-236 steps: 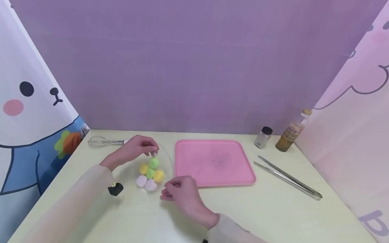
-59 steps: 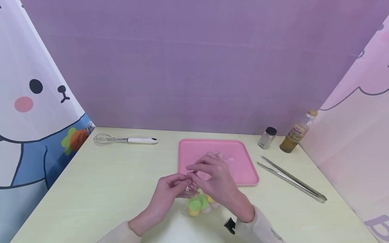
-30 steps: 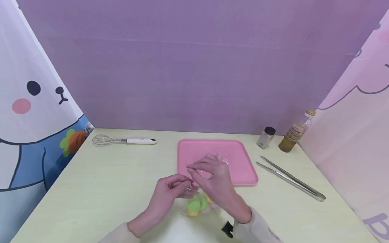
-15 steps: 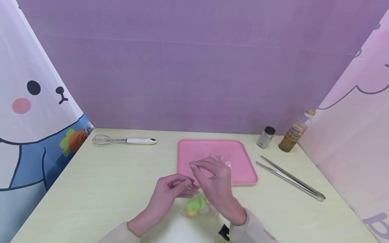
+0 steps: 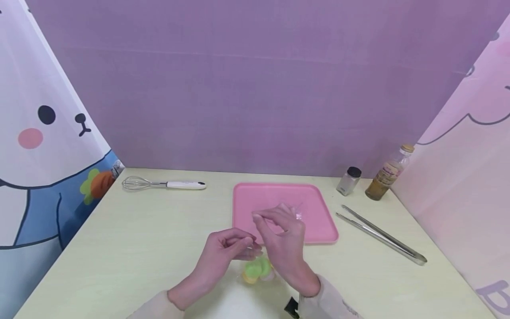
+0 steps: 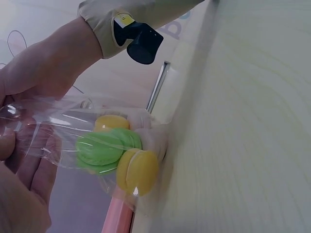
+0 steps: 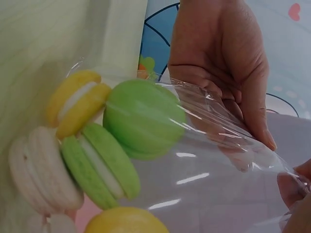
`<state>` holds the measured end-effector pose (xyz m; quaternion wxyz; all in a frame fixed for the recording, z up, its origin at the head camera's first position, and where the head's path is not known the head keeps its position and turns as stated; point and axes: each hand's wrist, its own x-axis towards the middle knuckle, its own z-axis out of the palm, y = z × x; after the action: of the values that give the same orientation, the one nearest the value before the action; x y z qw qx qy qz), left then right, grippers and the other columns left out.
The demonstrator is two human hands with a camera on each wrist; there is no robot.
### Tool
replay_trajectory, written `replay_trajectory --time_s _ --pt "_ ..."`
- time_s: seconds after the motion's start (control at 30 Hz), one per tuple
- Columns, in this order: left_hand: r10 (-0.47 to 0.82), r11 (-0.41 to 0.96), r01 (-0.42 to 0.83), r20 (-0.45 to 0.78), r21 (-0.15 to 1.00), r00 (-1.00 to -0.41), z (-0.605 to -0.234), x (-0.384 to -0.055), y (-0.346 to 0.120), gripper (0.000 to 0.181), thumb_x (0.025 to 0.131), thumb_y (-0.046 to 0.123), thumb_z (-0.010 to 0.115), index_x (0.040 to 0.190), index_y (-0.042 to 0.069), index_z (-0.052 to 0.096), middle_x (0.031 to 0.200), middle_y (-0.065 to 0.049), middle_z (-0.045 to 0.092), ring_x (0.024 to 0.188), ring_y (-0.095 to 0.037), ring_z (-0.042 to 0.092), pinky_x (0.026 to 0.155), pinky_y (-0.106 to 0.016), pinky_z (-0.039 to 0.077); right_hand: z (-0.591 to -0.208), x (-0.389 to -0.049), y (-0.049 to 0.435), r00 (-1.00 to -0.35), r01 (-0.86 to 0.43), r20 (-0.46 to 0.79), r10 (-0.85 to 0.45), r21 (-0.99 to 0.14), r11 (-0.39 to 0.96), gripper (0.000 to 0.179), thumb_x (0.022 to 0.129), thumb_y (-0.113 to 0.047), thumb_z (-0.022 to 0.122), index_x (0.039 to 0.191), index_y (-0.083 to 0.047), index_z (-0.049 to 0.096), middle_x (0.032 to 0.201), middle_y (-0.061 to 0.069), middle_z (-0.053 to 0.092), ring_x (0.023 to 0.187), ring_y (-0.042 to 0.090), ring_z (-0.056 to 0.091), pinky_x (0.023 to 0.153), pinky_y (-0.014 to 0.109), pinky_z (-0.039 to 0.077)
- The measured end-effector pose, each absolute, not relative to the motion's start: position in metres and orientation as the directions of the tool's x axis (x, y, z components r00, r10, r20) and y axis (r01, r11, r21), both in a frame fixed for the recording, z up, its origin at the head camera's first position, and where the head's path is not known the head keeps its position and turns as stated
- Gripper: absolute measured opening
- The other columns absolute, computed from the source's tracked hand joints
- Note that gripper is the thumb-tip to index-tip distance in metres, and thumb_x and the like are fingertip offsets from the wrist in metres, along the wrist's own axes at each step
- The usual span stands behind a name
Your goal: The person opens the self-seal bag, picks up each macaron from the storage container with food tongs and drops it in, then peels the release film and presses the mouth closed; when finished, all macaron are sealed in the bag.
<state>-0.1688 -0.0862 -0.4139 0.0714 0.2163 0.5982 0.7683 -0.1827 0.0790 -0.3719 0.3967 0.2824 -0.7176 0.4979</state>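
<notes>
A clear plastic bag (image 7: 170, 189) holds several macarons: green (image 7: 143, 119), yellow (image 6: 138, 172) and pale lilac (image 7: 46, 170). It hangs just over or touches the tabletop in front of the tray; I cannot tell which. My left hand (image 5: 223, 250) pinches the bag near its upper end between thumb and forefinger. To the right and slightly higher, my right hand (image 5: 283, 241) has thumb and forefinger pressed together on the bag's thin edge. In the head view my right hand hides part of the macarons, and the bag's film is hard to see.
Behind the hands lies a pink tray (image 5: 326, 230), with a shiny clear glint over it. A whisk (image 5: 163, 184) lies at the back left. On the right are metal tongs (image 5: 382, 235), a black-capped jar (image 5: 348, 181) and a corked bottle (image 5: 388, 175).
Since the earliest frame, the bag of macarons has come from the left to the front of the tray. Over the last second my right hand has shifted slightly right; the left stays.
</notes>
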Motion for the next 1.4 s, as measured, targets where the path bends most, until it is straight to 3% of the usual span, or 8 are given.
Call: replay_trajectory --time_s 0.3,0.8,1.4 --pt "0.366 -0.286 0.176 0.277 0.942 -0.889 -0.415 -0.168 -0.086 0.02 0.099 0.008 0.064 0.108 -0.01 0.068 0.099 -0.022 0.074 0.087 -0.032 0.075 0.079 -0.047 0.059 -0.374 -0.181 0.078 -0.565 -0.779 0.825 0.029 -0.545 0.312 0.006 0.085 0.0 0.078 0.089 -0.004 0.078 0.076 0.001 0.073 0.07 0.015 0.055 0.071 0.028 0.045" --pt "0.361 -0.271 0.192 0.284 0.943 -0.888 -0.414 -0.166 -0.084 0.02 0.099 0.009 0.065 0.108 -0.009 0.068 0.096 -0.022 0.074 0.085 -0.031 0.075 0.078 -0.045 0.059 -0.373 -0.173 0.074 -0.657 -0.705 0.746 0.111 -0.66 0.261 0.008 0.088 0.002 0.075 0.091 -0.005 0.078 0.079 0.002 0.074 0.069 0.014 0.054 0.069 0.025 0.042" --pt "0.344 -0.262 0.184 0.269 0.947 -0.9 -0.414 -0.165 -0.085 0.023 0.099 0.008 0.064 0.108 -0.013 0.066 0.095 -0.022 0.074 0.086 -0.03 0.075 0.077 -0.046 0.059 -0.36 -0.175 0.084 -0.588 -0.772 0.796 0.141 -0.605 0.194 0.01 0.088 0.009 0.071 0.089 0.001 0.077 0.08 0.008 0.074 0.068 0.016 0.054 0.072 0.026 0.042"
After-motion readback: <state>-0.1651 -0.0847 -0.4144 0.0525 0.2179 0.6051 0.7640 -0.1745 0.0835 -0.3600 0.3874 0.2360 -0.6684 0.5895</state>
